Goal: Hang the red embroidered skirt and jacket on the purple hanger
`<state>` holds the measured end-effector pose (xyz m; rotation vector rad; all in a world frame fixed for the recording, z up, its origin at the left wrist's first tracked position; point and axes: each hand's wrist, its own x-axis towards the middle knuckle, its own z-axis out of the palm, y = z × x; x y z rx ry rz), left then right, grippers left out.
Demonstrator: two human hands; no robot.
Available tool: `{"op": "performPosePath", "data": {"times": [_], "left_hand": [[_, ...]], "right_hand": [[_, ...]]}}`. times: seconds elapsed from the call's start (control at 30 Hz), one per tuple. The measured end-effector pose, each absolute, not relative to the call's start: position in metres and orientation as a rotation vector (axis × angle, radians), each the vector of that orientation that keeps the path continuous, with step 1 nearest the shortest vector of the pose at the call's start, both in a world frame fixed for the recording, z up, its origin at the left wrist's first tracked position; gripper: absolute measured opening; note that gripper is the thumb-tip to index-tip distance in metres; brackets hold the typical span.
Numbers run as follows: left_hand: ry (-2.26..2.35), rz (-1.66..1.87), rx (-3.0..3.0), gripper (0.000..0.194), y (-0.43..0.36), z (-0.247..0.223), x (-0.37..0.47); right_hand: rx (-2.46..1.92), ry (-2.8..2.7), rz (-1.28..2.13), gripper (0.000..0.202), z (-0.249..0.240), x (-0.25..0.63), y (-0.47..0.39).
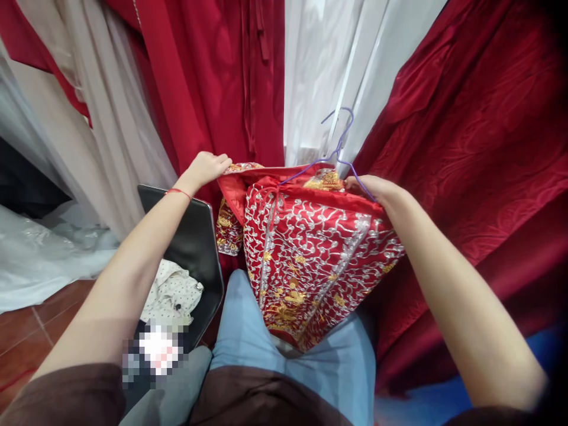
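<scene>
A red embroidered skirt [306,248] with silver and gold patterns hangs in front of my lap, its plain red waistband uppermost. My left hand [205,167] is closed on the far upper edge of the cloth, holding it out to the left. At the other end, my right hand [370,186] grips the top edge, with its fingertips partly hidden by the cloth. A purple wire hanger [341,142] stands up from the skirt, its hook free and its right arm crossing in front of my right hand.
Red dresses [213,71] and a white garment [317,77] hang just beyond the skirt. Dark red patterned cloth [470,154] fills the right side. Left of my knees is a black chair [186,236] with a dotted white cloth [173,290] on it. Pale gowns [110,118] hang at left.
</scene>
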<state>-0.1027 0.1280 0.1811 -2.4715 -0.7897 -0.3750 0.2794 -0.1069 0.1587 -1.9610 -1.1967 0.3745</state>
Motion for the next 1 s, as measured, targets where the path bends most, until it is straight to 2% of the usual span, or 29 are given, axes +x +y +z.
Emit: {"op": "performPosePath", "data": {"times": [0.13, 0.23, 0.33, 0.47, 0.6, 0.7, 0.87, 1.0], "left_hand": [[-0.771, -0.405, -2.508, 0.040, 0.092, 0.215, -0.082], [-0.748, -0.299, -2.567, 0.033, 0.051, 0.213, -0.061], [-0.631, -0.170, -2.698, 0.033, 0.011, 0.184, -0.050], [-0.591, -0.266, -2.781, 0.043, -0.019, 0.132, -0.048], [-1.027, -0.569, -2.770, 0.032, -0.013, 0.092, -0.050], [-1.358, -0.790, -2.694, 0.032, 0.007, 0.066, -0.050], [-1.703, -0.571, -2.644, 0.040, 0.038, 0.023, -0.057], [-1.690, -0.444, -2.676, 0.045, 0.040, 0.003, -0.060]], "right_hand": [[-1.909, -0.882, 0.242, 0.014, 0.160, 0.281, -0.126], [-1.920, -0.851, 0.077, 0.017, 0.155, 0.278, -0.145], [-1.928, -0.978, -0.049, 0.030, 0.146, 0.265, -0.157], [-2.098, -1.171, -0.285, 0.050, 0.132, 0.244, -0.158], [-2.194, -1.119, -0.381, 0.062, 0.122, 0.235, -0.148], [-2.205, -1.084, -0.385, 0.070, 0.118, 0.229, -0.140], [-2.211, -1.053, -0.408, 0.074, 0.114, 0.221, -0.132], [-2.242, -1.033, -0.440, 0.075, 0.110, 0.221, -0.129]]}}
